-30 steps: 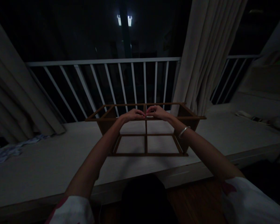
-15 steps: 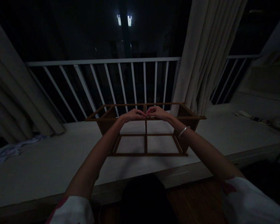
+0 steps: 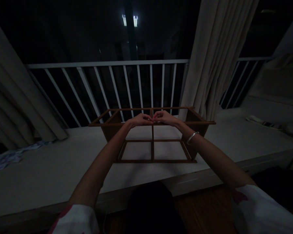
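Note:
A brown wooden frame (image 3: 134,161), like a small open rack with crossbars, stands on the pale ledge in front of me. Over the middle of its upper front bar, my left hand (image 3: 142,119) and my right hand (image 3: 164,117) meet with their fingertips almost touching. The fingers of both are bent and pinched together. Whatever lies between them is too small and dark to make out. A silver bangle (image 3: 192,137) circles my right wrist.
The pale ledge (image 3: 63,169) runs along the window. Behind the frame rises a white railing (image 3: 107,64). Curtains hang at left (image 3: 12,87) and right (image 3: 217,55). A patterned cloth (image 3: 7,159) lies at far left, a strap (image 3: 263,123) at far right. Wooden floor (image 3: 207,208) shows below.
My hands stay at the middle of the upper bar; the left fingertips have shifted very slightly to the right. The wooden frame has not moved.

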Motion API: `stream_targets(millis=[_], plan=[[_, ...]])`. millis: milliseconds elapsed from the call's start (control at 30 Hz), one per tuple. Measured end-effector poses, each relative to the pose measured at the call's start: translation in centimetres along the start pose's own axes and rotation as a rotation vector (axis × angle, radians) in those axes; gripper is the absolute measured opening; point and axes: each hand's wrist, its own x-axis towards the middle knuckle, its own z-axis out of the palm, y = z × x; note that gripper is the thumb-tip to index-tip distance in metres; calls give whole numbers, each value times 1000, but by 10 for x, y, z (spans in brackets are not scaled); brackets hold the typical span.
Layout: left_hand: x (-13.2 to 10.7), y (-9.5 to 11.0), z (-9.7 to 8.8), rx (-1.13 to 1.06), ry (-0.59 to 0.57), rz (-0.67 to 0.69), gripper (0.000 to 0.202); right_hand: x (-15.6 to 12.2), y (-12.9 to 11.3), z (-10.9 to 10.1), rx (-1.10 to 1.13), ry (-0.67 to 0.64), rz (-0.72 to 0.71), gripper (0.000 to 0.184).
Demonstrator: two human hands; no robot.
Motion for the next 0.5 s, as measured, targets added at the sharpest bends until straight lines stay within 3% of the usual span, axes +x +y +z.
stream_targets(millis=[500], plan=[[4,-8,-1,-20,26,-16,34,-4,-6,0,27,-16,5,30]])
